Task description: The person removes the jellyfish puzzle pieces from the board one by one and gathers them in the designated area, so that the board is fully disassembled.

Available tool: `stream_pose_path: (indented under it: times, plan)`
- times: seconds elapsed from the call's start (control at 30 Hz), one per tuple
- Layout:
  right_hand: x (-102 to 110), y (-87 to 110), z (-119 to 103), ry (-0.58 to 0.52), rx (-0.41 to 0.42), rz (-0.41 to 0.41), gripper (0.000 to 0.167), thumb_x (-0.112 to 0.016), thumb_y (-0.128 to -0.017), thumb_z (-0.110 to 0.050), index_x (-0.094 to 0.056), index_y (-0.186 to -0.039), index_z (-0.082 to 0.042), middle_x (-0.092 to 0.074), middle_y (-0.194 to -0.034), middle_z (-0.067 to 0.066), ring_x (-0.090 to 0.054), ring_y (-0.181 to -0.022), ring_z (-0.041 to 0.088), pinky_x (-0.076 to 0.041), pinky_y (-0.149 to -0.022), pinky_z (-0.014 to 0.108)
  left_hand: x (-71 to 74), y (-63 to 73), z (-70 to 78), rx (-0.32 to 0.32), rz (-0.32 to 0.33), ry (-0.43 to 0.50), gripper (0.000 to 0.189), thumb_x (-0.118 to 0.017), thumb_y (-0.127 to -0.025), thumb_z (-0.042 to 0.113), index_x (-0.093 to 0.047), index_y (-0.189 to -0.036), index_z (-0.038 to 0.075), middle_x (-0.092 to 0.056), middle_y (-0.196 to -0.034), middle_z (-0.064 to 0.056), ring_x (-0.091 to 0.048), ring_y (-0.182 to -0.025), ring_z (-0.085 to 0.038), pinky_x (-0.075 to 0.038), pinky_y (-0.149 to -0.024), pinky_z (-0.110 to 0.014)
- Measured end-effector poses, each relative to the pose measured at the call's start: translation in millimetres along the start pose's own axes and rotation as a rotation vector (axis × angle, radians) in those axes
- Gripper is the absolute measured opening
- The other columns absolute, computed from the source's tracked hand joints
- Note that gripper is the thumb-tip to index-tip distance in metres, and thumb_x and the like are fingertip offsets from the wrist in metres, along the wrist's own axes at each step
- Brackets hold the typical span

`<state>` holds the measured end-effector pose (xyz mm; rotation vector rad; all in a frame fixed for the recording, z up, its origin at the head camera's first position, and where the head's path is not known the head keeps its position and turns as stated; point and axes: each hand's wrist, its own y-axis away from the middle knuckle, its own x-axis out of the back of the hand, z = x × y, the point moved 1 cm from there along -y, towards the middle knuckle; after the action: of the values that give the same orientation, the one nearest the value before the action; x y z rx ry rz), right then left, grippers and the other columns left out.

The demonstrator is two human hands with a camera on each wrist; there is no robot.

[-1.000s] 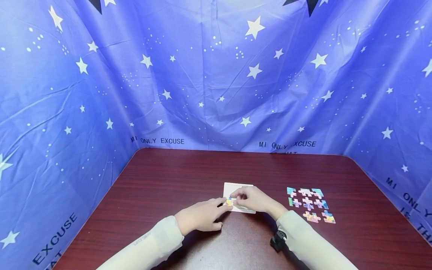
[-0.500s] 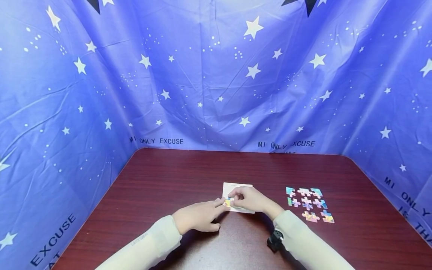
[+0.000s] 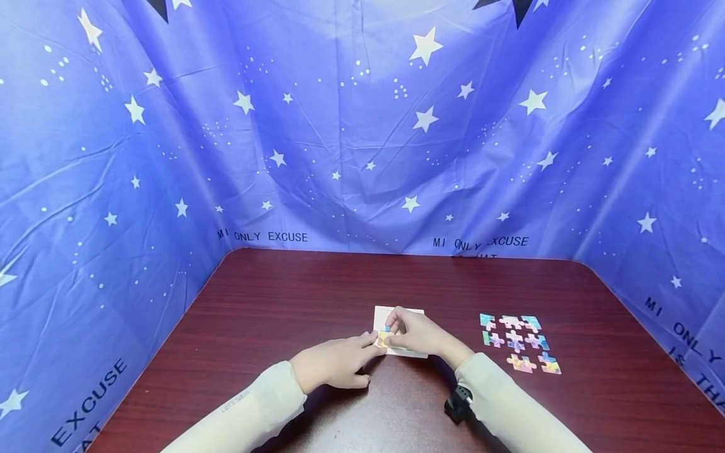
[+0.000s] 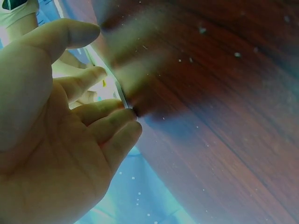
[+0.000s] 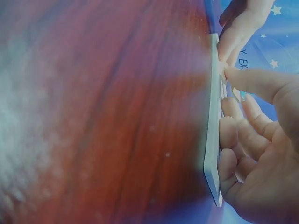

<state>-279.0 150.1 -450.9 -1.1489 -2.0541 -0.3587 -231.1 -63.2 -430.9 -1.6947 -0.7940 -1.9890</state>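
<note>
A small white puzzle tray (image 3: 382,316) lies on the table in front of me, its edge (image 5: 212,126) seen from the side in the right wrist view. My right hand (image 3: 423,333) is over it, pinching a yellow and blue jigsaw piece (image 3: 384,338) between thumb and index finger at the tray's near left corner. In the right wrist view that piece (image 5: 236,94) stands tilted between the fingertips, partly hidden. My left hand (image 3: 335,362) lies palm down, its fairly straight fingertips at the tray's left edge; the left wrist view shows the fingers (image 4: 110,126) spread and loose.
To the right of the tray, several pink, blue and yellow jigsaw pieces (image 3: 515,341) lie in rows on the dark red wooden table (image 3: 306,283). A blue star-patterned cloth (image 3: 351,157) hangs behind and at both sides. A black camera (image 3: 458,402) sits at my right wrist.
My right index finger has lifted slightly and the jigsaw piece now tilts up at its blue side. The left hand has stayed at the tray's edge.
</note>
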Motion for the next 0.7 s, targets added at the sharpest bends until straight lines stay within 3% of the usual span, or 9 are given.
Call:
stream_pose_path:
  times: [0.13, 0.33, 0.7]
  plan:
    - [0, -0.6, 3, -0.053, -0.011, -0.011, 0.025, -0.074, -0.087, -0.012, -0.055, -0.101, -0.005, -0.062, -0.077, -0.005, -0.054, -0.067, 0.005, -0.044, -0.062, 0.023, 0.2, 1.0, 0.3, -0.011, 0.012, -0.017, 0.062, -0.068, -0.092, 0.029, -0.047, -0.149, 0.016, -0.037, -0.157, -0.016, -0.038, -0.142, -0.028, -0.038, -0.111, -0.035]
    - [4, 0.9, 4, -0.045, -0.018, -0.003, 0.022, -0.073, -0.089, -0.012, -0.057, -0.102, -0.005, -0.064, -0.077, -0.005, -0.056, -0.068, 0.006, -0.045, -0.062, 0.023, 2.7, 3.8, 2.0, -0.035, 0.026, -0.038, 0.061, -0.068, -0.092, 0.027, -0.049, -0.148, 0.013, -0.04, -0.155, -0.012, -0.038, -0.142, -0.028, -0.036, -0.112, -0.035]
    - [17, 9.7, 5, -0.069, -0.051, 0.013, 0.018, -0.072, -0.091, -0.013, -0.061, -0.104, -0.008, -0.066, -0.082, -0.004, -0.058, -0.073, 0.011, -0.047, -0.063, 0.026, 1.9, 0.7, 2.0, -0.04, 0.008, -0.031, 0.059, -0.067, -0.092, 0.027, -0.05, -0.147, 0.01, -0.042, -0.155, -0.003, -0.036, -0.143, -0.016, -0.033, -0.113, -0.027]
